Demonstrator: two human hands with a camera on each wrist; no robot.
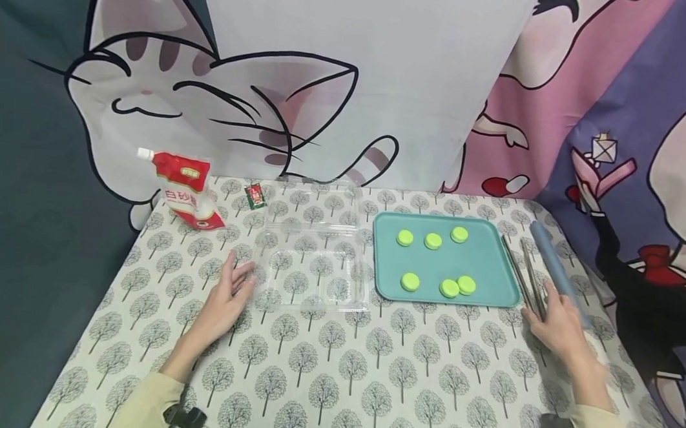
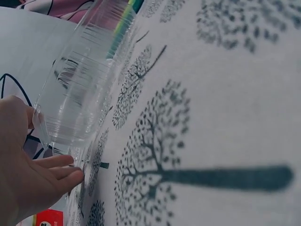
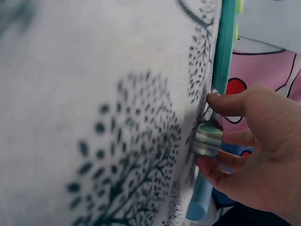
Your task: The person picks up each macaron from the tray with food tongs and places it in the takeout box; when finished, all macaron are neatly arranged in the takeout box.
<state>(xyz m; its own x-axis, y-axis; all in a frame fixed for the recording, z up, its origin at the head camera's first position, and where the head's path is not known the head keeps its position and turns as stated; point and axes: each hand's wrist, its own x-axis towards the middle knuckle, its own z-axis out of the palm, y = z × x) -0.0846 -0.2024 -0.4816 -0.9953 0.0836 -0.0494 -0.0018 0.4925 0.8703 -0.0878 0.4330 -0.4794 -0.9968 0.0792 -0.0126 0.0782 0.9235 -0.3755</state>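
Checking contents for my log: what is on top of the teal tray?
Six yellow-green discs lie on the teal tray: three toward its far edge, three toward its near edge. The surface beneath each disc is covered and cannot be seen.

The left arm (image 1: 189,348) and right arm (image 1: 589,375) reach forward, wide apart. The left hand (image 1: 223,303) has loose fingers; the right hand (image 1: 560,323) bends its fingers.

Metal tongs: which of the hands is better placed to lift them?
Right, likely: the right hand straddles the end of the metal tongs; the left hand is far off, beside the clear container.
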